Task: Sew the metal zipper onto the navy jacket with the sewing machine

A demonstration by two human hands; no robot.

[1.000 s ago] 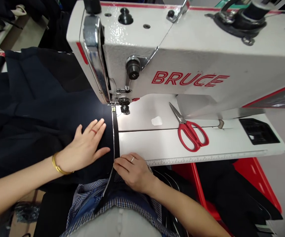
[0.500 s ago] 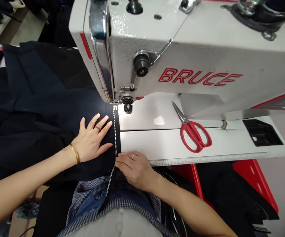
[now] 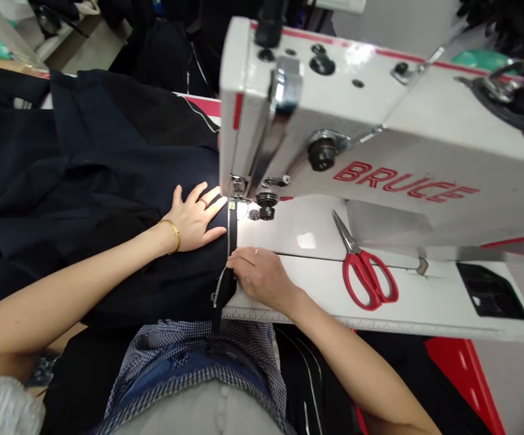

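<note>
Both my hands have slid up toward the needle since a second ago. Left hand lies flat, fingers released, on the navy fabric; right hand pinches the zipper against the table, feeding the seam. Next, I judge, steady guiding under the presser foot

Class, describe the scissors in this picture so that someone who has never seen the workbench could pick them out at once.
Start at the big white sewing machine with red lettering. On the white table under its arm, to the right of the person's right hand, lie the scissors. They are the only loose tool there, with bright red handles and blades pointing towards the machine.
</note>
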